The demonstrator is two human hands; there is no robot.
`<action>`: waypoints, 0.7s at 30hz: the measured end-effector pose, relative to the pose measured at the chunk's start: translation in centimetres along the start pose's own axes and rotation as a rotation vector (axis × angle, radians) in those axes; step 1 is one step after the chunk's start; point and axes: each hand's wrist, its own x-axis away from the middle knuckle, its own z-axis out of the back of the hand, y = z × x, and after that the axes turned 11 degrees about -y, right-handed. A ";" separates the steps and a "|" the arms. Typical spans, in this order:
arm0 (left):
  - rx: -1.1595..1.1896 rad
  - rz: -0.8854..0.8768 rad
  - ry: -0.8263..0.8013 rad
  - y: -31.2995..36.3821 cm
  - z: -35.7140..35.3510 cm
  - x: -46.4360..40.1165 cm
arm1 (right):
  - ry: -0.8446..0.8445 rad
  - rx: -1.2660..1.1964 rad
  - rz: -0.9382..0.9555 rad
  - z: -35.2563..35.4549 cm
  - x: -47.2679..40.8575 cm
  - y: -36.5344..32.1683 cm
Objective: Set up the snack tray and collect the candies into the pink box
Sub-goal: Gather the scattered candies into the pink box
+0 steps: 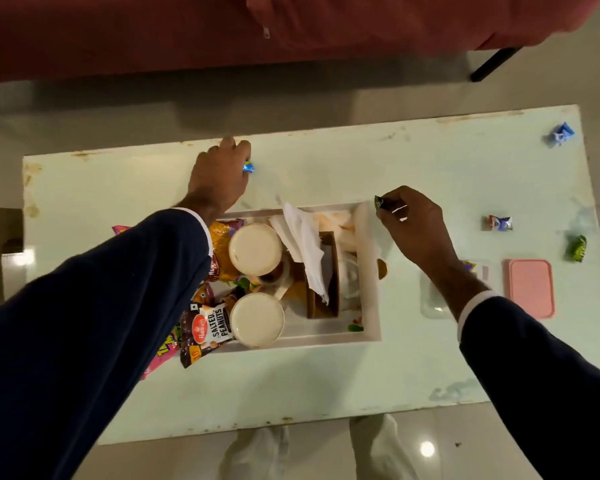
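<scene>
My left hand (pixel 219 174) reaches to the far edge of the pale table and closes on a blue-wrapped candy (pixel 248 167). My right hand (pixel 413 223) pinches a dark green-wrapped candy (pixel 380 202) just past the right rim of the white snack tray (pixel 371 306). The tray holds two white-lidded cups (pixel 255 249), snack packets such as salted peanuts (pixel 208 327), tissues and a brown holder. A pink lid (pixel 530 287) lies at the right, next to a clear box (pixel 433 296) partly hidden by my right wrist. Loose candies lie at the right: blue (pixel 561 133), red-white (pixel 498 223), green (pixel 577 248).
The table (pixel 326 382) is narrow, with its far edge close to a red sofa (pixel 187 32). A black sofa leg (pixel 492 64) stands on the tiled floor at the back right. My feet in white socks (pixel 257 452) are at the table's near edge.
</scene>
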 end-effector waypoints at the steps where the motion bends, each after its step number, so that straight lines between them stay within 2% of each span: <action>1: 0.036 0.008 0.006 0.1 0.0 0.0 | 0.008 -0.076 -0.038 0.3 0.5 0.3; 5: 0.436 0.063 0.110 2.7 2.0 1.6 | 0.031 -0.222 -0.103 2.0 3.3 0.8; 9: 0.706 -0.078 0.210 9.3 5.4 6.1 | 0.090 -0.318 -0.123 4.2 7.2 1.1; 11: 0.832 -0.156 0.158 13.6 5.7 8.9 | 0.125 -0.350 -0.131 5.8 9.7 1.7; 14: 0.961 -0.206 -0.050 20.6 3.2 12.2 | 0.182 -0.345 -0.159 7.8 13.5 3.8; 17: 0.976 -0.184 -0.237 26.8 -0.8 14.0 | 0.192 -0.360 -0.300 9.3 16.6 7.3; 21: 0.925 -0.134 -0.305 32.5 -5.0 14.1 | 0.207 -0.441 -0.400 10.1 18.3 10.8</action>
